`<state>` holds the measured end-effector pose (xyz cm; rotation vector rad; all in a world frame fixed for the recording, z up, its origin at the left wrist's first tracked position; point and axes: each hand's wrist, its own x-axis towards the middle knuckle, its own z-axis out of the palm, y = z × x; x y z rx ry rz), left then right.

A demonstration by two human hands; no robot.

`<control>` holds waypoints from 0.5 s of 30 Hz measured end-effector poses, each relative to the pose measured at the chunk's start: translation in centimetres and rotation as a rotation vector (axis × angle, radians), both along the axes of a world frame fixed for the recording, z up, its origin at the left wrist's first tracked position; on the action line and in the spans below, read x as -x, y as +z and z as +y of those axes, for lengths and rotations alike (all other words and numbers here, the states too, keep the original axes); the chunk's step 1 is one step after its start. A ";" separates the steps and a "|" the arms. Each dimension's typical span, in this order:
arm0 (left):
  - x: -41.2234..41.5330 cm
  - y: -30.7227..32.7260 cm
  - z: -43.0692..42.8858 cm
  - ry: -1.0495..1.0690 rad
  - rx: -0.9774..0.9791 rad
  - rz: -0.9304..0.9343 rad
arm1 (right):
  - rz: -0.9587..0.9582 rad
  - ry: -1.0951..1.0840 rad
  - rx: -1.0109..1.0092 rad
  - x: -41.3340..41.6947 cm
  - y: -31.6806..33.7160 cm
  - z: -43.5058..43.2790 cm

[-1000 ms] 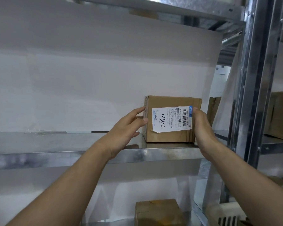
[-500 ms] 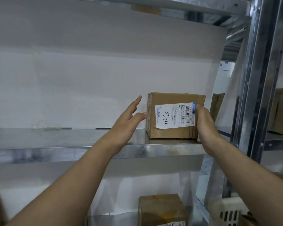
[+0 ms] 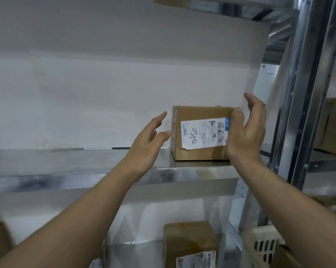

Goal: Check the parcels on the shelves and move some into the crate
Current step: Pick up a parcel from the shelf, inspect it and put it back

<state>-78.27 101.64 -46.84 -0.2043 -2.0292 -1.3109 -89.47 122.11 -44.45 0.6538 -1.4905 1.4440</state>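
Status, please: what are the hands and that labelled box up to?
Left hand open, right hand open, flanking box. Box upright on shelf, ungripped. Steel post close right.

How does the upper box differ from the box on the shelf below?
The upper box stands between the left hand and right hand; the lower box has none near. The upper box's label bears handwriting; the lower box's label, as far as visible, only print. Both are brown cardboard.

White backing panel (image 3: 105, 93) across left and centre, with crinkled clear tape (image 3: 47, 147) along its lower edge at left. Galvanised steel uprights (image 3: 306, 93) at right, side by side. Between panel and uprights, farther back, small white paper sheet (image 3: 267, 69), too blurred to read.
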 end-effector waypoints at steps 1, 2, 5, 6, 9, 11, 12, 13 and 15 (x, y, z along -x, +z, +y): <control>-0.3 0.0 -0.2 0.012 0.022 0.015 | 0.164 -0.031 -0.066 -0.8 0.9 -0.3; -0.8 0.6 -0.8 0.037 0.040 0.010 | 0.293 -0.030 -0.159 -1.6 2.3 -1.0; -3.3 2.2 -3.6 0.140 0.157 -0.029 | 0.471 0.076 -0.421 -4.4 4.6 -4.8; -4.4 2.9 -4.8 0.189 0.212 -0.044 | 0.467 0.117 -0.484 -5.5 4.8 -6.3; -9.7 5.4 -9.3 0.342 0.360 -0.190 | 0.337 0.195 -0.667 -9.2 6.1 -10.9; -13.4 6.5 -11.7 0.437 0.543 -0.341 | 0.200 0.214 -0.869 -11.4 7.2 -12.8; -16.0 7.6 -13.0 0.493 0.629 -0.454 | 0.130 0.239 -0.988 -12.9 8.4 -14.0; -17.8 8.4 -13.8 0.541 0.695 -0.556 | 0.077 0.245 -1.090 -13.9 9.3 -14.8; -21.9 10.5 -15.3 0.612 0.760 -0.721 | 0.012 0.245 -1.248 -16.5 11.1 -16.5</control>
